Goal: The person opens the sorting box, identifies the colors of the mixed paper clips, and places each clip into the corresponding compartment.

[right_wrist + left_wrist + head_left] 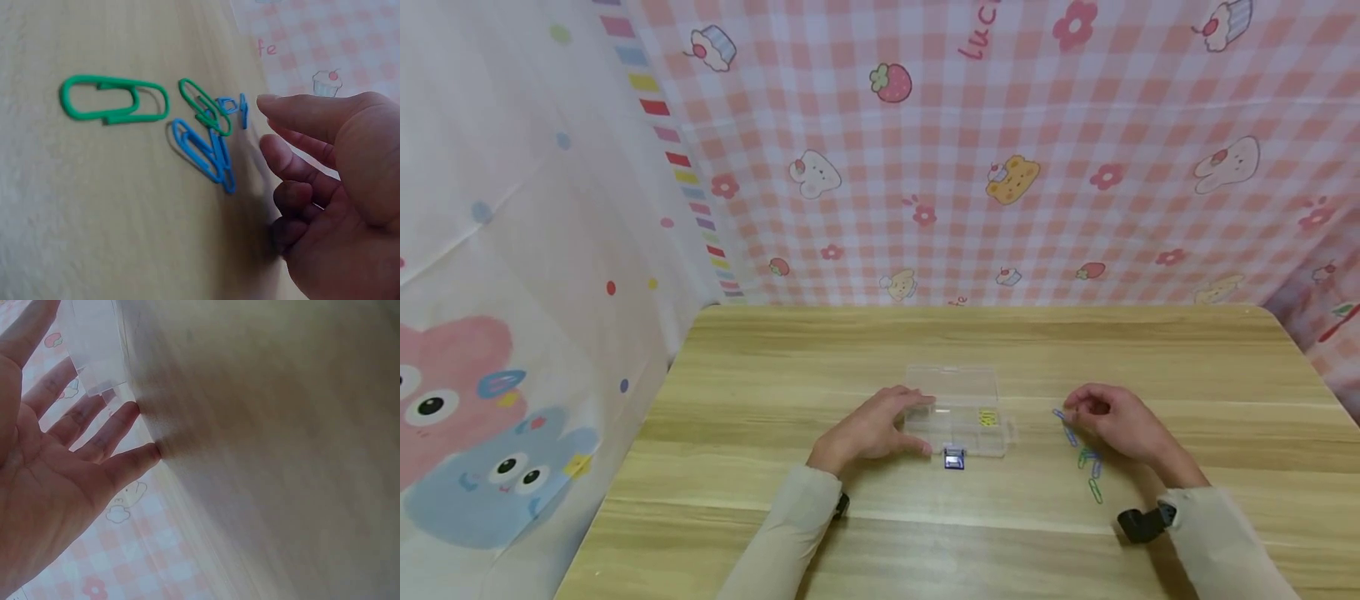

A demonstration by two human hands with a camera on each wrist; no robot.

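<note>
1. The head view takes in the whole wooden table (775,533): a clear plastic compartment box (957,408) sits at centre frame with its lid swung open toward the back, and a scatter of paper clips (1086,458) lies to its right.
2. Only the right wrist view shows the clips plainly: a green paper clip (112,98) lies alone at upper left, and beside it a second green clip (205,106) overlaps a blue paper clip (199,150). Another small blue clip at the thumb tip is too blurred to say whether it is pinched.
3. The right hand (1116,423) hovers just right of the clips, fingers curled inward and thumb stretched over them; I cannot tell whether it grips anything.
4. The left wrist view shows the left hand (44,481) with palm and fingers spread straight, holding nothing, fingertips at the box's pale edge.
5. In the head view the left hand (872,429) rests flat against the box's left side, thumb at the front wall.
6. Yellow pieces (988,417) lie in the box's right compartment; a small dark blue item (954,458) sits on the table just in front.
7. Pink gingham cartoon cloth (1000,167) hangs behind the table.
</note>
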